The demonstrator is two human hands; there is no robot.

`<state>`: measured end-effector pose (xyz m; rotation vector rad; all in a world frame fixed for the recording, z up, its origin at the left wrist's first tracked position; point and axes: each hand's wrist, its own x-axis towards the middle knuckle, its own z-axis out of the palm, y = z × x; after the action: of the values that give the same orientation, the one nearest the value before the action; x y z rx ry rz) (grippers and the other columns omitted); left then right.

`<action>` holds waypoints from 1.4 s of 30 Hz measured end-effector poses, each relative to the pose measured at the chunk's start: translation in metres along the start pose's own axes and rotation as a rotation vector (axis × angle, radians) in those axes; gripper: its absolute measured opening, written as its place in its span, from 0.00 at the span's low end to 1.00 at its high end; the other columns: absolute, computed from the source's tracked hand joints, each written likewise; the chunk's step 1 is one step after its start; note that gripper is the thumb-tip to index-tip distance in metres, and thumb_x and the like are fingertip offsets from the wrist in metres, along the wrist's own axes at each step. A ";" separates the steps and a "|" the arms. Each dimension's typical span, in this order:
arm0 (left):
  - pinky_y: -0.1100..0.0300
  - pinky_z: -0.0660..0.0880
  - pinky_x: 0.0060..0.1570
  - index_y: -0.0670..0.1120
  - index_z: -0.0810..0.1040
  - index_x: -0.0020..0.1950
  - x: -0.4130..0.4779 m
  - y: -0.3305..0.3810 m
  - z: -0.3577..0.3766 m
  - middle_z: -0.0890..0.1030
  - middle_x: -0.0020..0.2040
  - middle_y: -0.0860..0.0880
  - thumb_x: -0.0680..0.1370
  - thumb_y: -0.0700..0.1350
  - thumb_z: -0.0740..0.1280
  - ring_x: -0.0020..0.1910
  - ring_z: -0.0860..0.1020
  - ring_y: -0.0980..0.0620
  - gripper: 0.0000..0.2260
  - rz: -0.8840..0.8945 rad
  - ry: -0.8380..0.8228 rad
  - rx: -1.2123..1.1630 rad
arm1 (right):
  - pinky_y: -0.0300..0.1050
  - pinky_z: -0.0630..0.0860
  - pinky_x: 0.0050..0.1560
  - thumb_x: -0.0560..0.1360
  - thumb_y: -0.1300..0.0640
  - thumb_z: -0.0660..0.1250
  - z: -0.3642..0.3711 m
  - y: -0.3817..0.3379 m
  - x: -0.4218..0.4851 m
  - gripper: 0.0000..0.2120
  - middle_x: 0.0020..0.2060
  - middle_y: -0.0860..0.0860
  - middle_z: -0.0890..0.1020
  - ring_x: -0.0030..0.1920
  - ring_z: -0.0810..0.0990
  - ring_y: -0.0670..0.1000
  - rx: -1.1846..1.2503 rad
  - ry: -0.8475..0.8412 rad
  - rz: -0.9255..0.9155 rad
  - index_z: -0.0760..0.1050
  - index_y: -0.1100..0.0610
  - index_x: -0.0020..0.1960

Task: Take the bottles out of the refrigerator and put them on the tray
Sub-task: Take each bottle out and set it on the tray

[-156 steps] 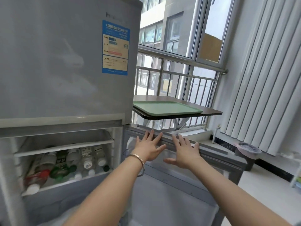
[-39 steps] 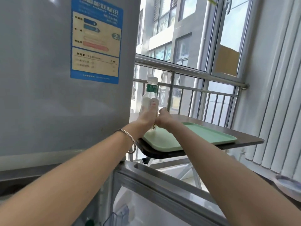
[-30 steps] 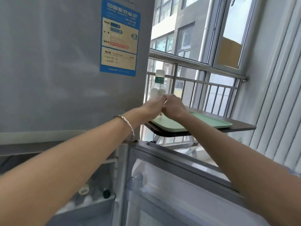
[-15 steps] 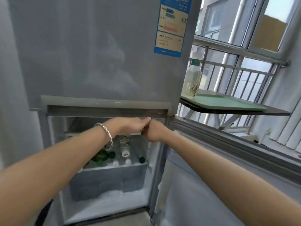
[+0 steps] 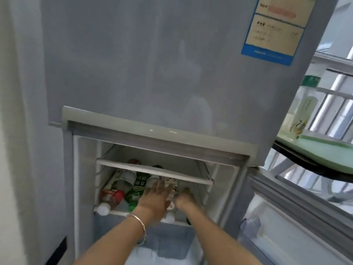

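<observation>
Both hands have dropped from the refrigerator [image 5: 133, 73] edge into its lower compartment. Left hand [image 5: 154, 197] spread flat over lying bottles [image 5: 137, 185]; right hand [image 5: 184, 199] curled, hold unclear. One bottle [image 5: 301, 109] stands on tray [image 5: 315, 150], right edge.

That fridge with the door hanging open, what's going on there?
A person is emptying bottles from the refrigerator onto a green tray beside it. One clear bottle already stands upright on the tray. Both hands are now inside the lower compartment: the left hand, fingers spread, lies over the bottles on the shelf, and the right hand is beside it. Whether either grips a bottle yet is hard to tell. Several bottles remain there, lying on their sides.
</observation>
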<state>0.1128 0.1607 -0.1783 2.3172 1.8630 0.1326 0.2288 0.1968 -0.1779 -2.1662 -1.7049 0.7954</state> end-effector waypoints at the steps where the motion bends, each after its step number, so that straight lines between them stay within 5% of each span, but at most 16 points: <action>1: 0.47 0.45 0.76 0.51 0.40 0.80 0.006 -0.002 0.002 0.40 0.81 0.47 0.84 0.50 0.52 0.80 0.41 0.46 0.29 -0.018 0.005 -0.010 | 0.48 0.79 0.57 0.78 0.47 0.63 0.006 -0.004 0.011 0.27 0.64 0.58 0.78 0.57 0.81 0.56 0.093 -0.002 0.029 0.64 0.62 0.72; 3: 0.47 0.46 0.77 0.50 0.38 0.80 0.012 -0.005 0.003 0.41 0.81 0.47 0.83 0.49 0.56 0.80 0.41 0.46 0.32 -0.037 0.001 -0.019 | 0.47 0.78 0.54 0.77 0.46 0.66 0.017 -0.010 0.022 0.34 0.65 0.57 0.77 0.53 0.82 0.54 0.199 -0.030 0.065 0.60 0.63 0.74; 6: 0.47 0.48 0.78 0.50 0.37 0.80 0.015 -0.009 0.003 0.41 0.81 0.47 0.81 0.48 0.61 0.80 0.41 0.45 0.37 -0.050 -0.030 -0.004 | 0.45 0.75 0.60 0.78 0.49 0.65 0.035 -0.008 0.032 0.42 0.73 0.58 0.68 0.66 0.76 0.56 0.219 -0.048 0.062 0.42 0.63 0.79; 9: 0.47 0.49 0.77 0.50 0.39 0.80 0.015 -0.009 0.002 0.42 0.81 0.46 0.82 0.44 0.60 0.80 0.42 0.46 0.35 -0.053 -0.032 0.017 | 0.43 0.72 0.62 0.79 0.52 0.63 0.038 0.000 0.028 0.42 0.75 0.57 0.66 0.69 0.72 0.55 0.194 0.006 0.043 0.36 0.61 0.79; 11: 0.48 0.49 0.78 0.50 0.38 0.80 0.013 -0.006 0.000 0.42 0.81 0.47 0.82 0.43 0.60 0.80 0.43 0.46 0.35 -0.036 -0.013 0.023 | 0.44 0.73 0.59 0.79 0.50 0.63 0.034 0.004 0.015 0.41 0.73 0.57 0.69 0.67 0.75 0.57 0.216 0.105 0.025 0.39 0.58 0.79; 15: 0.45 0.51 0.77 0.48 0.40 0.80 0.005 0.007 -0.011 0.44 0.81 0.45 0.81 0.43 0.60 0.80 0.45 0.45 0.35 0.026 0.021 0.021 | 0.43 0.72 0.47 0.78 0.49 0.62 0.022 0.016 -0.011 0.23 0.60 0.58 0.75 0.54 0.78 0.57 0.172 0.410 -0.152 0.65 0.55 0.70; 18: 0.44 0.54 0.76 0.46 0.44 0.80 -0.006 0.021 -0.019 0.46 0.81 0.45 0.79 0.43 0.64 0.80 0.47 0.44 0.37 0.070 0.041 -0.018 | 0.46 0.71 0.46 0.78 0.46 0.60 0.008 0.008 -0.041 0.11 0.43 0.54 0.78 0.42 0.77 0.52 0.752 0.390 -0.185 0.73 0.53 0.51; 20: 0.46 0.58 0.75 0.44 0.49 0.80 -0.014 0.028 -0.025 0.50 0.81 0.45 0.77 0.45 0.67 0.79 0.52 0.44 0.37 0.074 0.056 -0.094 | 0.52 0.74 0.49 0.78 0.43 0.58 -0.003 0.000 -0.059 0.13 0.37 0.52 0.79 0.40 0.79 0.51 0.960 0.385 -0.134 0.72 0.51 0.44; 22: 0.48 0.62 0.73 0.44 0.53 0.78 -0.025 0.033 -0.032 0.56 0.79 0.44 0.74 0.47 0.70 0.77 0.59 0.44 0.38 0.095 0.046 -0.197 | 0.54 0.75 0.53 0.78 0.44 0.58 -0.011 -0.001 -0.074 0.12 0.41 0.52 0.80 0.43 0.80 0.53 0.811 0.421 -0.161 0.73 0.51 0.46; 25: 0.53 0.71 0.65 0.42 0.60 0.73 -0.044 0.041 -0.045 0.72 0.70 0.43 0.69 0.50 0.75 0.68 0.73 0.44 0.38 0.107 0.032 -0.303 | 0.48 0.74 0.49 0.78 0.48 0.61 -0.030 0.001 -0.102 0.12 0.47 0.54 0.76 0.49 0.79 0.58 0.257 0.568 -0.273 0.71 0.55 0.53; 29: 0.58 0.75 0.54 0.46 0.70 0.61 -0.070 0.059 -0.076 0.81 0.59 0.48 0.71 0.50 0.74 0.57 0.79 0.48 0.23 0.195 0.057 -0.278 | 0.46 0.67 0.44 0.79 0.44 0.60 -0.076 -0.005 -0.150 0.19 0.53 0.61 0.80 0.53 0.79 0.63 0.031 0.549 -0.310 0.72 0.59 0.58; 32: 0.53 0.74 0.61 0.46 0.71 0.66 -0.086 0.071 -0.112 0.79 0.63 0.47 0.71 0.48 0.74 0.61 0.78 0.47 0.26 0.258 0.067 -0.313 | 0.48 0.73 0.47 0.80 0.47 0.58 -0.113 -0.009 -0.184 0.20 0.57 0.64 0.79 0.53 0.80 0.64 0.106 0.444 -0.314 0.67 0.62 0.63; 36: 0.58 0.74 0.49 0.46 0.69 0.64 -0.102 0.086 -0.167 0.79 0.60 0.45 0.68 0.50 0.76 0.61 0.77 0.43 0.28 0.265 0.142 -0.457 | 0.46 0.72 0.48 0.74 0.52 0.65 -0.155 0.002 -0.225 0.28 0.61 0.56 0.76 0.56 0.77 0.56 0.190 0.405 -0.319 0.61 0.61 0.70; 40: 0.49 0.74 0.61 0.47 0.67 0.69 -0.114 0.115 -0.221 0.76 0.65 0.48 0.69 0.51 0.76 0.62 0.76 0.46 0.32 0.382 0.187 -0.541 | 0.52 0.74 0.63 0.69 0.48 0.73 -0.176 0.017 -0.247 0.39 0.65 0.55 0.73 0.64 0.75 0.55 0.262 0.279 -0.320 0.60 0.60 0.73; 42: 0.47 0.75 0.59 0.48 0.66 0.70 -0.117 0.133 -0.240 0.75 0.65 0.48 0.71 0.52 0.75 0.60 0.76 0.47 0.32 0.427 0.196 -0.564 | 0.54 0.72 0.66 0.65 0.44 0.76 -0.182 0.019 -0.252 0.48 0.69 0.54 0.70 0.67 0.73 0.57 0.339 0.312 -0.315 0.54 0.56 0.76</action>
<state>0.1734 0.0370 0.0860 2.2858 1.1496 0.8423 0.3089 -0.0270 0.0230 -1.6449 -1.5649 0.5750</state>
